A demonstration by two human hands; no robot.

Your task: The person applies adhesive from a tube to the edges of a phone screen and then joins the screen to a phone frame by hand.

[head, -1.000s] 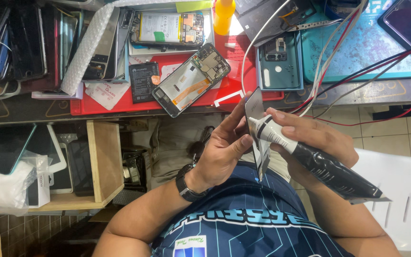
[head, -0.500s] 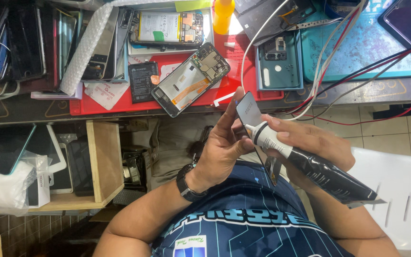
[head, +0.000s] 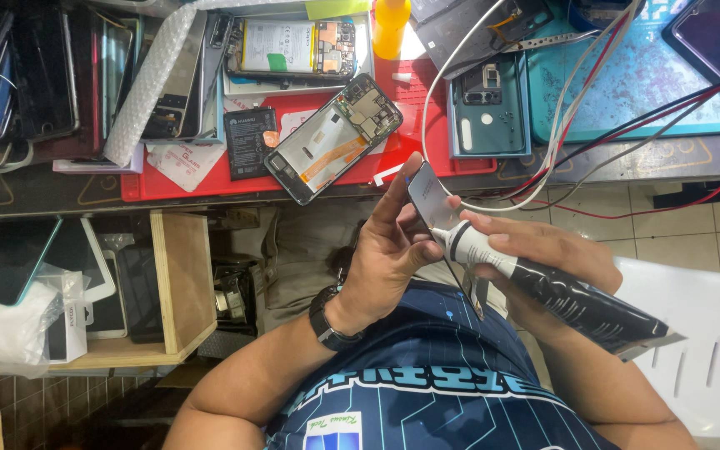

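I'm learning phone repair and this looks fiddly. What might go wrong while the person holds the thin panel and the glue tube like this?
1. The left hand holds the thin dark panel by its edge, unsupported over the lap; it may slip or flex.
2. The black tube in the right hand has its nozzle at the panel; too much squeeze may smear adhesive onto fingers or the blue shirt.
3. Loose cables hang close by and might snag.

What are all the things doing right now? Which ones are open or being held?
Left hand: holding the thin glass panel.
Glass panel: held up, tilted.
Right hand: gripping the black tube.
Black tube: squashed flat at its tail, nozzle against the panel.
Phone on the red mat: opened, insides showing.
Teal back cover: off, lying inside-up.
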